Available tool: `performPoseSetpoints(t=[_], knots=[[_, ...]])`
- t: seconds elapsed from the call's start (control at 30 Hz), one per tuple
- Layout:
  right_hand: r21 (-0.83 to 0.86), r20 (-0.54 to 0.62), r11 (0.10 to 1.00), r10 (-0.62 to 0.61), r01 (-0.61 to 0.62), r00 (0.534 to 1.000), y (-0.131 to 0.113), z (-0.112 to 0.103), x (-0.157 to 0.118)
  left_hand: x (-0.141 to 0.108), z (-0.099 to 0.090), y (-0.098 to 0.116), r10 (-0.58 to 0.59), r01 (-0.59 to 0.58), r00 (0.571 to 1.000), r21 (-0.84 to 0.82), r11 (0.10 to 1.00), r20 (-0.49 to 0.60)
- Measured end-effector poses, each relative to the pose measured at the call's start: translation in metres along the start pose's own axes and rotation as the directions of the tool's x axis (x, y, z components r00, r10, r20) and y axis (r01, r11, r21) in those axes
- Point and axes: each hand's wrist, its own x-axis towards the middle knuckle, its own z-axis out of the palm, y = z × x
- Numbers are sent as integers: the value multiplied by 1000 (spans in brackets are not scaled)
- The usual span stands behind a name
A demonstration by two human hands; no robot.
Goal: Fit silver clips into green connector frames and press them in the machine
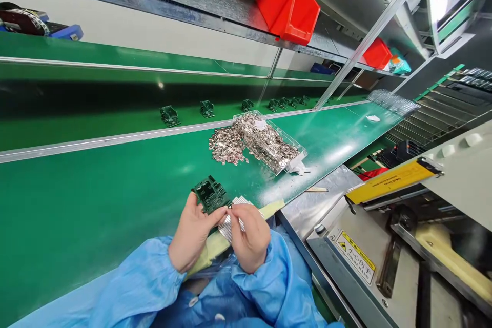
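Note:
My left hand (197,233) is closed on a dark green circuit board (210,195), held tilted above the green bench near its front edge. Thumb and index finger of my right hand (249,233) pinch together at the board's lower right corner, against my left thumb. Whatever is between those fingertips is too small to make out. Under my hands lies a silvery sheet with a grid pattern (226,229), partly covered. Farther out, a clear plastic tray (302,158) is heaped with small shiny metal pieces, and a loose pile of metal pieces (228,146) spreads beside it.
Several green boards (207,108) stand along the strip behind the bench rail. Yellow tape (211,252) runs along the front edge. To the right is a machine with a hand-injury warning label (355,256). A red bin (286,2) sits on the overhead shelf.

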Motion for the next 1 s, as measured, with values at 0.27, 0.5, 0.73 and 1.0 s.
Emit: performPoseSetpoints(t=[0.27, 0.5, 0.73, 1.0], knots=[[124, 36, 987, 97, -101, 995, -9, 6, -2, 2, -10, -4, 57, -55, 997, -34, 998, 60], [166, 44, 943, 284, -288, 958, -6, 23, -11, 9, -14, -7, 28, -28, 1000, -1, 1000, 13], [139, 159, 851, 486, -507, 859, 22, -1, -1, 37, -30, -9, 152, -150, 988, 76, 986, -30], [-120, 629, 976, 218, -184, 746, 33, -10, 1, 39, -37, -13, 124, -124, 992, 112, 986, 1]])
